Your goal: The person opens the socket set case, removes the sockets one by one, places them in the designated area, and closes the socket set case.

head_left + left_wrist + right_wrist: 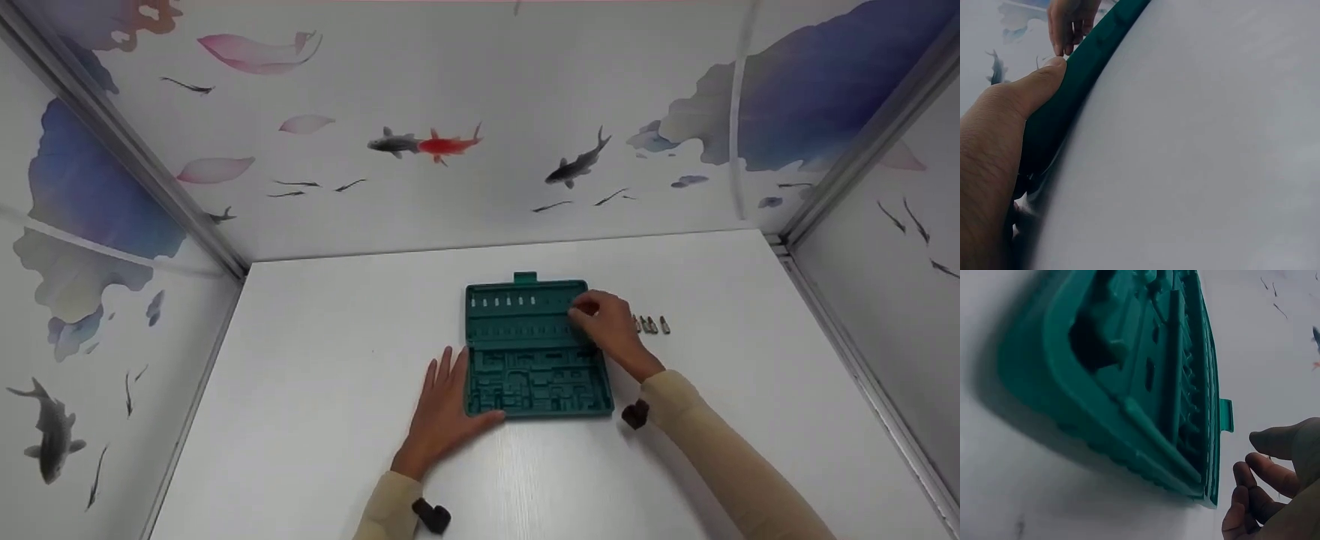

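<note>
An open green plastic tool case (pixel 536 345) with moulded slots lies on the white table. Several small pale pieces (pixel 508 301) line its far row. My left hand (pixel 446 409) rests along the case's left side with fingers spread, its thumb at the front edge; in the left wrist view that thumb (pixel 1044 79) lies against the case wall. Over the far right corner hovers my right hand (pixel 607 322), fingers bent. The right wrist view shows a gap between its thumb (pixel 1275 439) and index finger, holding nothing. Several small brass-coloured bits (pixel 651 325) lie just right of this hand.
The white table (pixel 322 360) extends around the case. Printed panels with fish and petals enclose it at the back (pixel 480 202) and both sides. A latch tab (pixel 525 277) sticks out from the case's far edge. Each wrist carries a small black device (pixel 635 414).
</note>
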The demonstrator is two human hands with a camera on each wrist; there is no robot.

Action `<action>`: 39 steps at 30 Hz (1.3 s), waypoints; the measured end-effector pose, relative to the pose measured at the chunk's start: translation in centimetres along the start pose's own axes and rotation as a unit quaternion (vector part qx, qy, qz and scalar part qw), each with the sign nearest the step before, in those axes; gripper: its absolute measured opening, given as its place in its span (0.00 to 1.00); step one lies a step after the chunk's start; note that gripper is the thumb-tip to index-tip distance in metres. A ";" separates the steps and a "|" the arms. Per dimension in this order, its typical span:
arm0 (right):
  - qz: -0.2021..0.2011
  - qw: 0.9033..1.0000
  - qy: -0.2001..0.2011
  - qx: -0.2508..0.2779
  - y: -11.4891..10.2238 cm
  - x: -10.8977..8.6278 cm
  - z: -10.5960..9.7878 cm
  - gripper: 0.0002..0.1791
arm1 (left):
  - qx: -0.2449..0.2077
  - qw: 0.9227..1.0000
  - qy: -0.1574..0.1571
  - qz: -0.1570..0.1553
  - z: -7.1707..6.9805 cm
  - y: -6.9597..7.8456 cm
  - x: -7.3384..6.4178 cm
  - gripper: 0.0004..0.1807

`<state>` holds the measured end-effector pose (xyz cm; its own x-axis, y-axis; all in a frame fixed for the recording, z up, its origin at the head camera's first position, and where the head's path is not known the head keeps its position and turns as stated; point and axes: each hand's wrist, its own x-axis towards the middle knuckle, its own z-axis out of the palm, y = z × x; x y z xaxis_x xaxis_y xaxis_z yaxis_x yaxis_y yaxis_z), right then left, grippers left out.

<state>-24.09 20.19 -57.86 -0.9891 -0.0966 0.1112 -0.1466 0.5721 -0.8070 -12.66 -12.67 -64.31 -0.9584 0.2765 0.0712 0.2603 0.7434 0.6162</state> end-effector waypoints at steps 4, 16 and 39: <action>-0.014 1.000 -0.017 0.012 -0.5 0.8 1.3 0.14 | -0.002 1.000 -0.003 -0.004 0.2 0.0 -0.5 0.70; -0.039 0.998 -0.041 0.018 -1.2 3.0 4.1 0.14 | -0.002 1.000 -0.001 -0.010 0.2 0.2 -0.5 0.70; -0.053 0.995 -0.064 -0.049 -0.5 4.9 5.7 0.23 | 0.003 1.000 -0.005 -0.011 0.0 -0.1 -0.1 0.70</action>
<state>-28.76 14.79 -60.25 -0.9588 -0.2606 0.1129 -0.2574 0.6295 -0.7331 -12.59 -12.72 -64.40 -0.9627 0.2661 0.0496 0.2397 0.7528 0.6130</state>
